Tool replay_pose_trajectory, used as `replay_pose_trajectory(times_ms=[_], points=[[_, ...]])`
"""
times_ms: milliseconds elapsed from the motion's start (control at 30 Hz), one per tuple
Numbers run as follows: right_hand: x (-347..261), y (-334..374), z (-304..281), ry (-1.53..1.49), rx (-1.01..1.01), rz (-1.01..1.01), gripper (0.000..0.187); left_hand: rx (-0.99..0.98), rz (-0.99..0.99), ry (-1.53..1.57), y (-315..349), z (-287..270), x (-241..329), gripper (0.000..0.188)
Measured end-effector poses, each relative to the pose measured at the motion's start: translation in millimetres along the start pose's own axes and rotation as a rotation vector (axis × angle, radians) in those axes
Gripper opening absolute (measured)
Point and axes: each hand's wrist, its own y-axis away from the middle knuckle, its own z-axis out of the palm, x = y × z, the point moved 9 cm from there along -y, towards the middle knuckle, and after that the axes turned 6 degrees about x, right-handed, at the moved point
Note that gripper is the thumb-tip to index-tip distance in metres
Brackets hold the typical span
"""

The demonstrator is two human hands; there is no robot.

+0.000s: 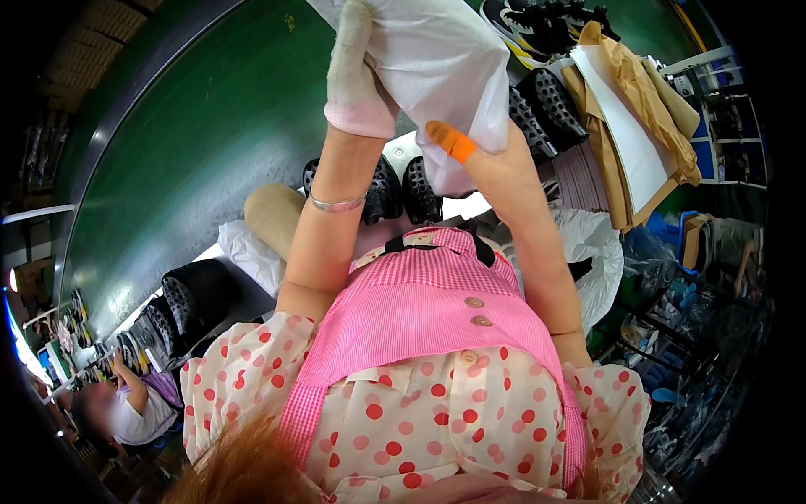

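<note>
A sheet of thin white wrapping paper [445,59], creased and hanging in folds, is stretched between my two raised hands. My left hand [357,80], in a white glove with a pink cuff, grips its left side; the fingers are partly behind the paper. Lower down, my right hand [499,168] pinches the paper's right side, with an orange cover on the thumb; its other fingers are hidden behind the sheet. Black perforated shoes [384,191] stand just below the paper, close to my apron. Another pair of black perforated shoes [550,109] lies right of the paper.
A green work surface [210,109] stretches away at left. Brown paper [625,151] with white sheets lies at right, beside black-and-yellow sneakers [516,34]. More black shoes [193,298] line the left edge, near a seated person [138,407]. Shelves and bags fill the right.
</note>
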Motion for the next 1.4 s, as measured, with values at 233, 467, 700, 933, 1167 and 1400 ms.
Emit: replay_pose_trajectory(times_ms=[233,467,700,933,1167,1400], points=[[-40,0,-19,0.485,0.377,-0.515,0.054,0.245,-0.175,0.184,8,-3,-16,0.045],[-111,46,-3,0.956,0.427,-0.967,0.098,0.297,-0.092,0.156,2,-21,-7,0.045],[-59,-4,-2,0.676,0.336,-0.752,0.088,0.133,-0.01,0.145,8,0,5,0.046],[-67,18,16,0.728,0.233,-0.934,0.031,0.185,-0.035,0.17,8,-8,1,0.047],[-52,17,19,0.323,-0.157,-0.554,0.025,0.203,-0.2,0.277,14,-6,-11,0.044],[4,4,13,-0.481,-0.329,0.023,0.024,0.1,-0.269,0.429,16,10,-10,0.043]])
